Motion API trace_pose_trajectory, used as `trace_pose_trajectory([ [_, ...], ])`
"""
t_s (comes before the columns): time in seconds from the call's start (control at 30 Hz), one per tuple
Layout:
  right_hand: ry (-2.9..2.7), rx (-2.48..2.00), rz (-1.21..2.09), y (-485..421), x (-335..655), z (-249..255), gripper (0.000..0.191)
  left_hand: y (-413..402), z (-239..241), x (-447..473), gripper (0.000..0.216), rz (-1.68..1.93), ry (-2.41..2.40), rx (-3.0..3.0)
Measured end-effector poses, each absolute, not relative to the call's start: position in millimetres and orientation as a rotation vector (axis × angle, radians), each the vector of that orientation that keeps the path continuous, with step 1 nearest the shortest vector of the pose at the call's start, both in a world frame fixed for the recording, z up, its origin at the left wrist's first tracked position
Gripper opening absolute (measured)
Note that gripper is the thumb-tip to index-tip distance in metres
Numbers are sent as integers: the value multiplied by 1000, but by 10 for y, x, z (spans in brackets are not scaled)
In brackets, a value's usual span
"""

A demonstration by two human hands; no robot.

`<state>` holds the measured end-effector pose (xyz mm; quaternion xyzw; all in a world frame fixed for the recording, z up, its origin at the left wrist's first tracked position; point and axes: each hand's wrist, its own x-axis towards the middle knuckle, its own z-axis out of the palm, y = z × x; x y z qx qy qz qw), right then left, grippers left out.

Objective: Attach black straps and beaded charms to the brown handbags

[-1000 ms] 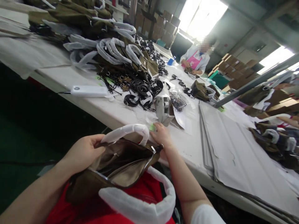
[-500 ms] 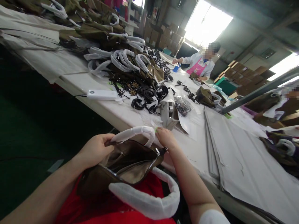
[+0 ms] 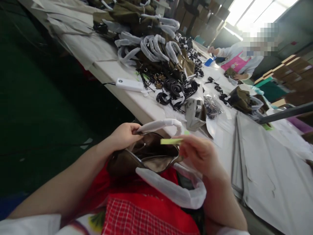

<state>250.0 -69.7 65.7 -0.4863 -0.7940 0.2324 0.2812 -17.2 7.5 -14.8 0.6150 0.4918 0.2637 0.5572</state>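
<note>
An olive-brown handbag (image 3: 122,163) sits unzipped at my lap, its dark lining and inner pocket showing. Both of its handles are wrapped in white film; the near handle (image 3: 171,191) droops over my red apron (image 3: 146,215). My left hand (image 3: 127,135) is closed on the bag's far rim, by the base of the far handle (image 3: 158,124). Over the right end of the opening, my right hand (image 3: 198,151) pinches a small yellow-green slip (image 3: 171,141), which points left above the bag. Motion blurs that hand slightly.
On the white table (image 3: 105,71) lie a heap of olive bags (image 3: 137,19) with wrapped handles, coiled black straps (image 3: 173,86), a white power strip (image 3: 129,84) and a grey metal tape dispenser (image 3: 194,114). Across it a co-worker in a pink apron (image 3: 236,62) handles another bag.
My right hand has come back from the table edge to above the bag opening, with the yellow-green slip in its fingers. My left hand keeps its hold. The view has shifted.
</note>
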Motion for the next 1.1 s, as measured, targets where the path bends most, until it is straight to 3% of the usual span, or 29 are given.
trace_pose_trajectory([
  [0.07,-2490,-1290,665,-634,2230,610,25,70,-161,-167,33,604,1144,1444],
  [0.17,-2869,-1333,439,-470,1916,403,28,59,-182,-186,33,587,1134,1482],
  [0.37,-3151,-1185,290,-324,1597,68,26,37,-147,-200,36,539,1106,1547],
  [0.47,-3081,-1119,385,-327,1531,-15,25,19,-89,-168,35,519,1093,1508],
  [0.8,-2537,-1739,672,-482,1745,-27,21,-27,-46,-148,38,563,1056,1366],
  [1.1,-2391,-1622,864,-630,1779,-30,13,-165,-10,-196,37,552,1040,1383],
])
